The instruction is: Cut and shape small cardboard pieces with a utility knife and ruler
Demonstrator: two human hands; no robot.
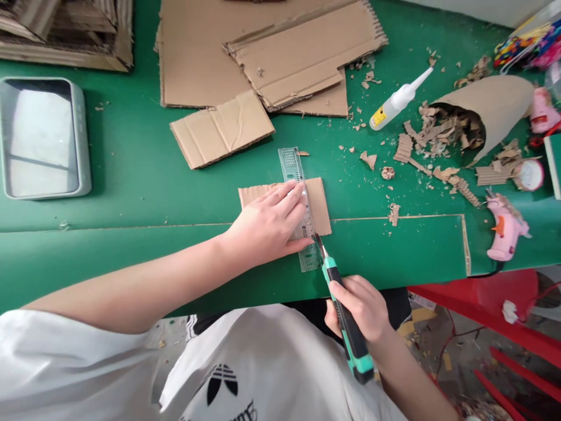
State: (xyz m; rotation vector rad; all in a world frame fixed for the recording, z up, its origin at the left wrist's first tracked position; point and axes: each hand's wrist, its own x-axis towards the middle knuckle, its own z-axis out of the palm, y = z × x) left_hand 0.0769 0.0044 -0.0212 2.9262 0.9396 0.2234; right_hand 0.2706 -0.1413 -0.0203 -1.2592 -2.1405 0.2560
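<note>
My left hand [269, 222] lies flat with its fingers stretched out, pressing a clear plastic ruler [289, 164] down on a small piece of cardboard [321, 204]. The ruler runs across the cardboard near its right end and sticks out past it at both ends. A green and black utility knife [350, 339] is in my right hand [366, 307], fingers wrapped round its handle. Its blade tip meets the cardboard's near edge, right beside the ruler. Part of the ruler and cardboard is hidden under my left hand.
Cardboard sheets [197, 58] and a smaller cut piece [221, 131] lie beyond my hands. To the right are a glue bottle [397, 102], a cardboard tube [504, 105] amid scraps, and a pink glue gun [504, 228]. A grey-framed device [83, 140] lies left.
</note>
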